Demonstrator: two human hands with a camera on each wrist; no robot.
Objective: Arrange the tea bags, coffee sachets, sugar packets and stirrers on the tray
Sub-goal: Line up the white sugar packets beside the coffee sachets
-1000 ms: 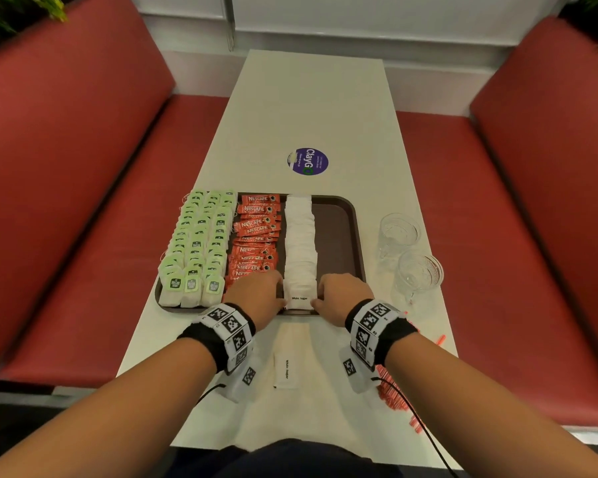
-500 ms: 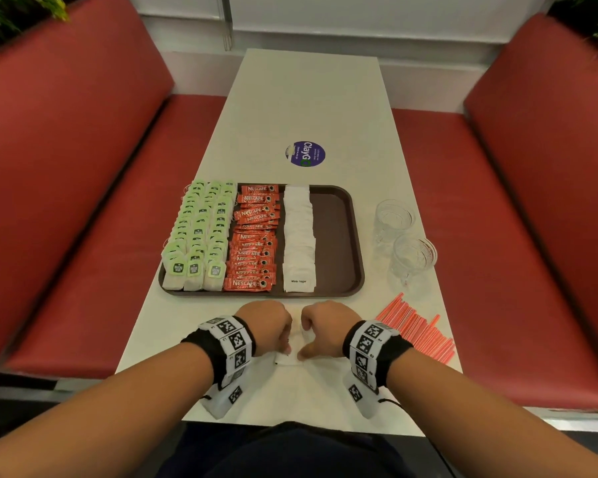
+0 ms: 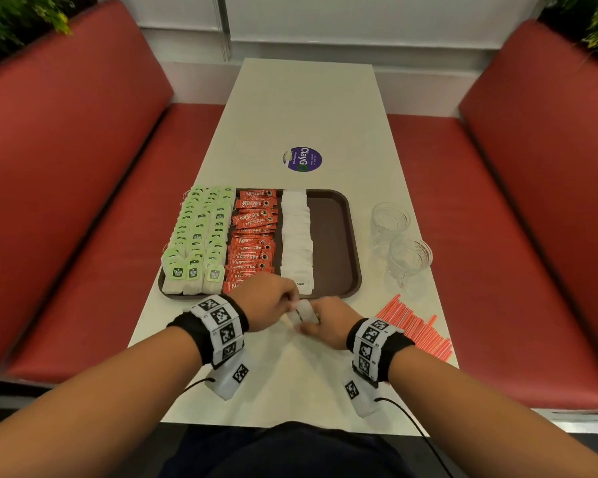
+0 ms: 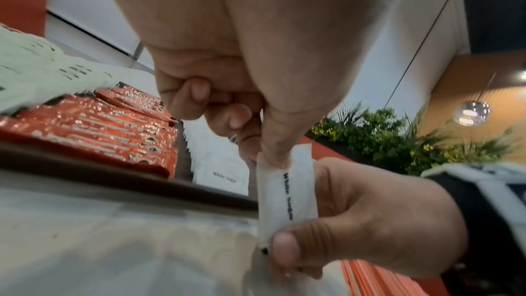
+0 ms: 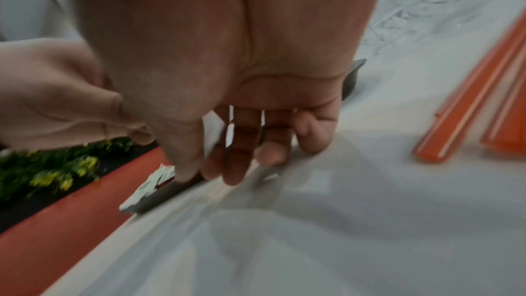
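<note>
Pinching a small white paper sugar packet [image 3: 304, 312] between them, the left hand [image 3: 266, 301] and the right hand [image 3: 327, 322] meet just in front of the near rim of the dark brown plastic tray [image 3: 335, 236], above the pale speckled surface [image 3: 304, 108]. In the left wrist view the left thumb and fingers grasp the packet's [image 4: 287, 193] top end while the right hand [image 4: 370, 222] clamps its lower end with the thumb, black lettering running along its length. On the tray, three rows run away from the person: pale green tagged tea bags [image 3: 201, 236] at the left, red foil coffee sachets [image 3: 254, 236] in the middle, and overlapping white sugar packets [image 3: 296, 236] beside them; the tray's right strip is bare brown. A loose bundle of orange plastic stirrers [image 3: 415, 327] lies on the surface near the right wrist, outside the tray. Two clear cut-glass cups [image 3: 399, 239] stand right of the tray, and a round purple sticker [image 3: 302, 159] sits beyond it.
</note>
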